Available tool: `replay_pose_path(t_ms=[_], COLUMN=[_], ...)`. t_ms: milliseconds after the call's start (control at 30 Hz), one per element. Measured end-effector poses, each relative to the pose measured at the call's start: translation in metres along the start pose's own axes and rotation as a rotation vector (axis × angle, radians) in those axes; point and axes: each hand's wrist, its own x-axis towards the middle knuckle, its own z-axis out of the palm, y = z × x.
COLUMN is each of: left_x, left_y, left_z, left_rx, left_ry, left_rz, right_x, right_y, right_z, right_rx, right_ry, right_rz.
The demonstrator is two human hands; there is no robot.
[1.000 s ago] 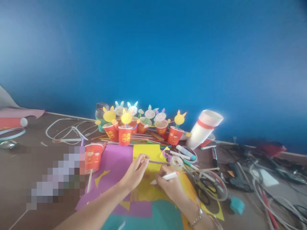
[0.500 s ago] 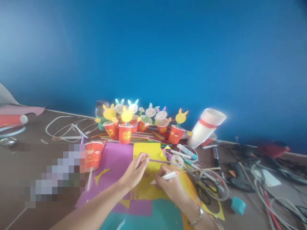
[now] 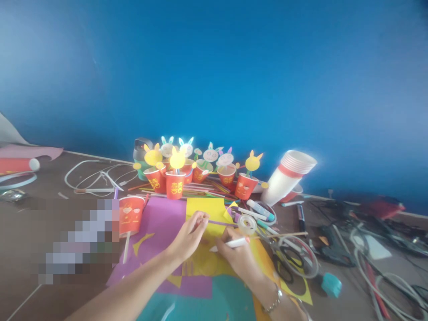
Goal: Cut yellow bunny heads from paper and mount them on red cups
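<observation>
My right hand [image 3: 236, 254] is closed around a white marker [image 3: 238, 242] with an orange end, its pale tip low over the yellow paper [image 3: 202, 261]. Just left of it, my left hand [image 3: 192, 232] has its fingertips pinched together. A thin purple stick [image 3: 222, 223] runs from that pinch towards a roll of clear tape [image 3: 247, 224]. Purple paper [image 3: 163, 214] and teal paper [image 3: 200, 307] lie around the yellow sheet. The writing surface under my right fingers is partly hidden.
Behind the paper stand several red paper cups with paper animal heads [image 3: 178, 158]. A stack of white cups [image 3: 284, 176] leans at the back right. Black scissors [image 3: 284, 267], a teal block [image 3: 331, 284] and tangled cables [image 3: 364, 258] lie right. Another red cup [image 3: 130, 216] stands left.
The view has shifted very slightly. Both hands keep nearly the same place and grip, and the marker's tip stays near the same spot.
</observation>
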Motion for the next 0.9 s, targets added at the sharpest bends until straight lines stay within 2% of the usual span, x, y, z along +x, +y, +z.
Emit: replay_pose_path(t_ms=[167, 533, 900], left_x=[-0.0001, -0.0016, -0.0013], left_y=[0.0015, 0.0054, 0.0067], left_z=[-0.0001, -0.0003, -0.0002], left_rx=[-0.006, -0.012, -0.006], left_ry=[0.014, -0.005, 0.012], left_rz=[0.004, -0.041, -0.028], right_x=[-0.0005, -0.0024, -0.0016], right_y=[-0.0003, -0.0020, -0.0007], right_z=[-0.0046, -0.0030, -0.0039], right_rx=[-0.011, 0.016, -0.066], right_ry=[0.065, -0.008, 0.019], right_rz=[0.025, 0.003, -0.009])
